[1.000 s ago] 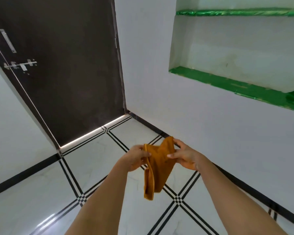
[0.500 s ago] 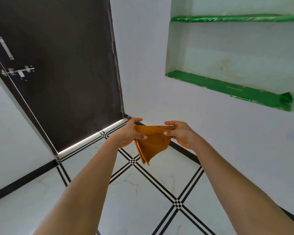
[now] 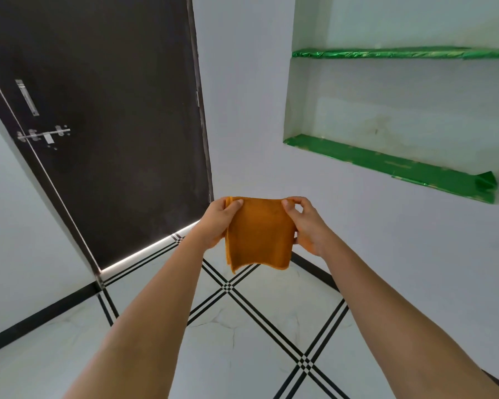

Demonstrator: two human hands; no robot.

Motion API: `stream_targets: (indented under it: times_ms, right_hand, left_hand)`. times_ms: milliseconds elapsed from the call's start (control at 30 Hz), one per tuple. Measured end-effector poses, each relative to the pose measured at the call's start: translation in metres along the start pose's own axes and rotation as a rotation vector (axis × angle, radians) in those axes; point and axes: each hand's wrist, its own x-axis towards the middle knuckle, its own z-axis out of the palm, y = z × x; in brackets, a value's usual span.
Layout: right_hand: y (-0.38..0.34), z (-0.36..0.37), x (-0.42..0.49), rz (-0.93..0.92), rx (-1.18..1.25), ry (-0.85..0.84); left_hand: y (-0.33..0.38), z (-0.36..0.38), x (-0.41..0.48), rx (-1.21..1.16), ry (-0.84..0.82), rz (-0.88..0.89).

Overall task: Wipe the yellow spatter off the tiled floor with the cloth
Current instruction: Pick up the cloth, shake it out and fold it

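Note:
An orange-brown cloth (image 3: 258,234) hangs flat between both hands, held up in front of me at arm's length. My left hand (image 3: 218,223) pinches its top left corner. My right hand (image 3: 307,226) pinches the top right corner, and its fingers also touch the cloth's right edge. The cloth's lower edge hangs free above the white tiled floor (image 3: 236,349) with black crossing stripes. No yellow spatter shows on the visible floor.
A dark brown door (image 3: 107,125) with a metal latch (image 3: 43,135) stands shut at the left. A white wall with a recessed niche and green-lined shelves (image 3: 386,165) rises at the right. A black skirting strip (image 3: 314,269) runs along the wall's foot.
Both hands have lifted the cloth higher and moved apart, spreading it from a crumpled fold into a flat sheet. The view has tilted upward.

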Motion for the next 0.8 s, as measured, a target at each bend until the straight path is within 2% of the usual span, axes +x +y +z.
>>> stream_targets:
  times_ms: [100,200,367,467,633,800]
  right_hand:
    - [0.01,0.003,-0.002,0.105,0.101,-0.14]
    - [0.018,0.005,-0.002,0.143,0.054,-0.18]
    - [0.01,0.006,0.0,-0.014,-0.157,-0.186]
    - [0.005,0.007,0.002,-0.066,-0.448,-0.239]
    - [-0.006,0.014,0.0,-0.183,-0.66,-0.18]
    - [-0.008,0.009,-0.005,-0.071,-0.657,-0.176]
  left_hand:
    - [0.001,0.002,-0.001,-0.152,0.08,-0.07]
    - [-0.004,-0.004,0.0,-0.241,0.119,-0.172]
    - [-0.012,-0.017,-0.003,-0.323,0.065,-0.367]
    - [-0.015,-0.021,-0.001,-0.361,0.07,-0.399]
    - [-0.021,-0.019,0.002,-0.213,0.037,-0.385]
    - [-0.039,-0.015,0.0,-0.039,-0.006,-0.315]
